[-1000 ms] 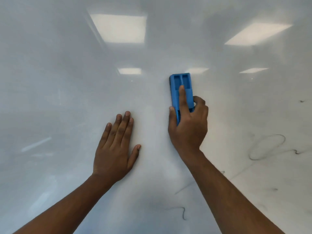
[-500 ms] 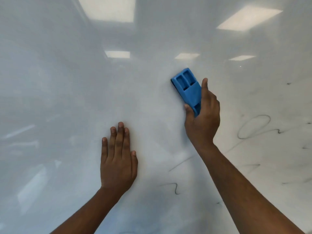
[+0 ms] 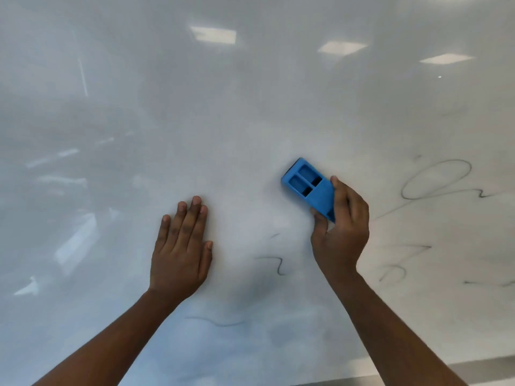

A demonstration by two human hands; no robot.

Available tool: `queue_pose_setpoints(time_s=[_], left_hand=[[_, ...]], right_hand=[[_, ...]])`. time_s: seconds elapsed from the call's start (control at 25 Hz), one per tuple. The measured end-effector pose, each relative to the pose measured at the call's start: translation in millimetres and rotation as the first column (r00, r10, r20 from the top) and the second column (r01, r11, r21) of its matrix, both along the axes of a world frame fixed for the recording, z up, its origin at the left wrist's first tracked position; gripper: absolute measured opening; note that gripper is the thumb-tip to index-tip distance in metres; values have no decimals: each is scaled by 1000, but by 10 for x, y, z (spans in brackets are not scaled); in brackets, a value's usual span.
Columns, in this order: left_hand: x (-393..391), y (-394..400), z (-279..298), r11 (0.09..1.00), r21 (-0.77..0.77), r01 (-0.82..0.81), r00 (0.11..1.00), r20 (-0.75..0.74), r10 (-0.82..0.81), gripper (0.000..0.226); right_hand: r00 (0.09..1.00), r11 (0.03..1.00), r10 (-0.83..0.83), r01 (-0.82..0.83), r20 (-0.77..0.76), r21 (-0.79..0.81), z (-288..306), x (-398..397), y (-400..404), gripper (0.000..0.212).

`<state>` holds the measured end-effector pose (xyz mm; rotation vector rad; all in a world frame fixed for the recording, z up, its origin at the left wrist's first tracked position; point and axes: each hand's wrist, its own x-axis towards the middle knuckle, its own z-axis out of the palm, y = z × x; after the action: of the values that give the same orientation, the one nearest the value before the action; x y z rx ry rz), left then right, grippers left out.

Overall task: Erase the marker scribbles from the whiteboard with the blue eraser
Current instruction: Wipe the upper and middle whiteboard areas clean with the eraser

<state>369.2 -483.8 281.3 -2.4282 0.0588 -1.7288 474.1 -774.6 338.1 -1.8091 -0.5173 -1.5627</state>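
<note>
One whiteboard fills nearly the whole view, glossy, with ceiling lights reflected near 12 o'clock. Black scribbles remain on it: a big loop and tail at 3 o'clock, fainter strokes toward 4 o'clock, a small squiggle near centre between the two hands, and a wavy line at 6 o'clock. From 7 o'clock the left hand reaches in and rests flat on the board, fingers straight and close together, holding nothing. From 5 o'clock comes the right hand, its grip closed around the lower end of the eraser, thumb on one edge and fingers curled over the other. That blue block lies against the board just right of centre, tilted so its free end points to 10 o'clock.
</note>
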Motion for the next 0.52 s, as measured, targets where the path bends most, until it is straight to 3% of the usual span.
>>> queue_pose_setpoints(time_s=[0.08, 0.2, 0.28, 0.4, 0.52], left_hand=[[-1, -31, -37, 1000, -28, 4, 1000, -6, -4, 71], [-21, 3, -86, 1000, -29, 3, 999, -37, -4, 71], [-72, 75, -124, 1000, -13, 9, 998, -66, -10, 69], [-160, 186, -204, 1000, -18, -9, 997, -81, 8, 69], [-187, 179, -315, 998, -53, -16, 998, -68, 12, 70]], right_hand=[[995, 994, 89, -86, 35, -66, -189, -115, 264, 63], [986, 877, 160, -116, 56, -467, -1026, -332, 228, 51], [988, 819, 151, -111, 24, -563, -1254, -339, -126, 50], [999, 927, 30, -34, -16, -374, -924, -113, -467, 55], [997, 992, 65, -70, -49, -108, -536, -109, -47, 54]])
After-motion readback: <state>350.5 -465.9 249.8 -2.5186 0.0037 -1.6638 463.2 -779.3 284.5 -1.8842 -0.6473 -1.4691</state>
